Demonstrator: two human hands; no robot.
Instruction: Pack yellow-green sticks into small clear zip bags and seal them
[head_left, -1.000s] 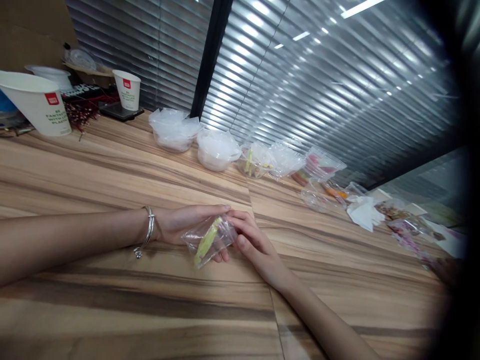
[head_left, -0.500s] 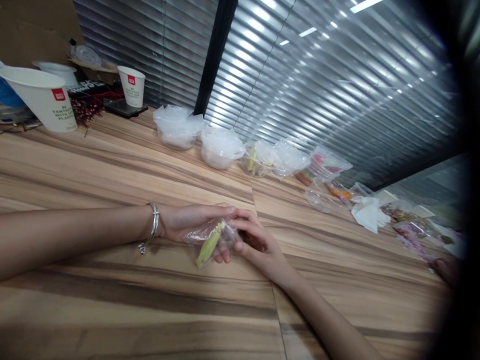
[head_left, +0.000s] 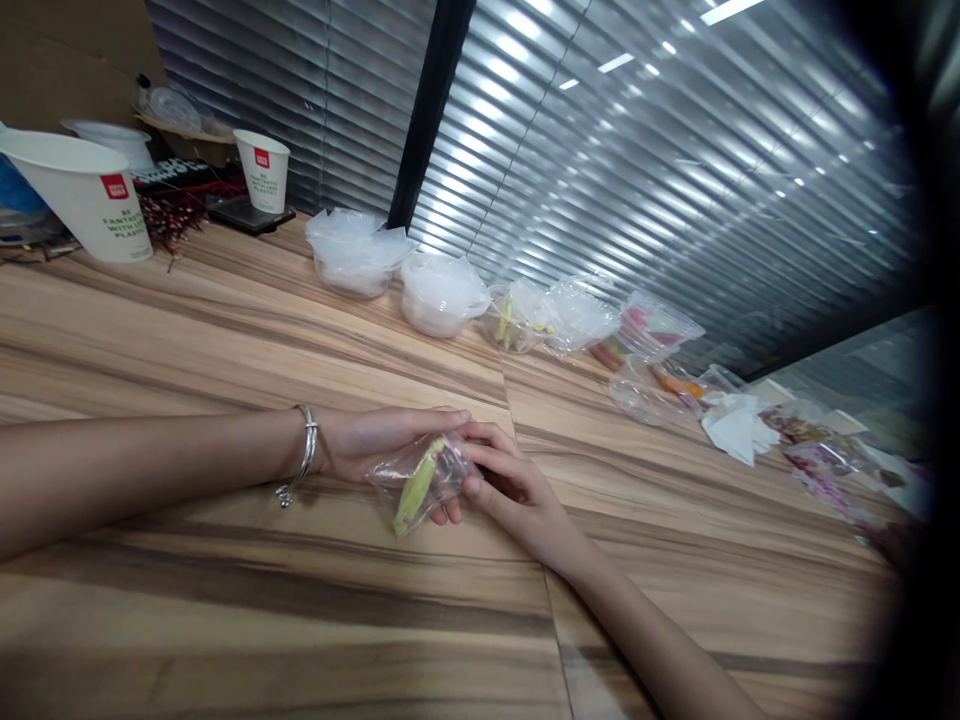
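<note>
Above the wooden table, a small clear plastic bag lies across my left hand. Inside it is a slim yellow-green piece, with pinkish spots at its ends; I cannot make out what it is. My left hand supports the bag from below, its fingers curled behind it and partly hidden. From the right, my right hand grips the bag's edge between thumb and fingers. A silver bracelet circles my left wrist.
Along the blinds stand clear tubs of plastic bags and a tub with yellow-green pieces. Paper cups stand at left. White tissues lie at right, near another person's hand.
The yellow-green piece has shifted slightly left within the bag. Both my hands stay almost still on the bag. The other person's hand at the right edge has moved slightly.
</note>
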